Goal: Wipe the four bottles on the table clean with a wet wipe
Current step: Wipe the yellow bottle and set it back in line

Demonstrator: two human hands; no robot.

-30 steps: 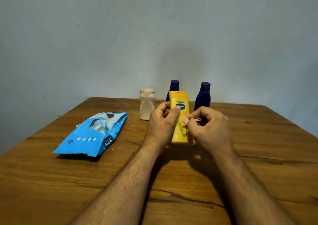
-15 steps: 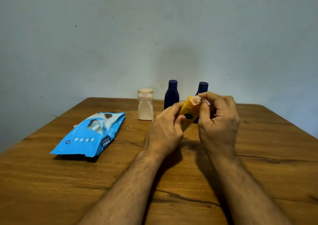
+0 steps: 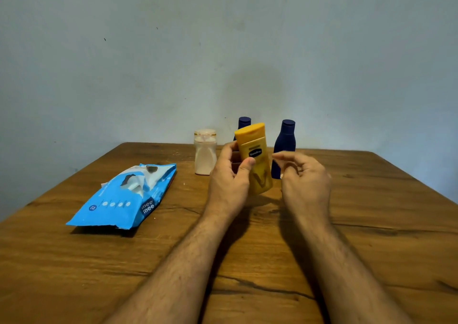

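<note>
Status entry. Our left hand [image 3: 229, 175] grips the yellow bottle [image 3: 255, 160], thumb across its front label and fingers curled round the far side. The bottle is lifted off the counter [image 3: 371, 224], cap up and tilted a little to the left.

Our right hand [image 3: 303, 175] hangs just beside the bottle, apart from it, fingers loosely curled. A speck of white shows near its palm; we cannot tell whether that is a wipe or whether the hand holds anything.

Three other bottles stand upright at the back edge of the counter: a pale bottle [image 3: 205, 152] on the left, a dark blue bottle [image 3: 244, 123] mostly hidden behind the yellow one, and a second blue bottle [image 3: 285, 145] to the right.

The wipe pack [image 3: 124, 199] lies flat on the left, well apart from the bottles, with its flap open and a wipe poking out.

Judgement: the yellow bottle is the one in hand, so we are within the wiping of one bottle of four. Nothing visible tells us which of the standing three are clean. At least part of the task appears left.
</note>
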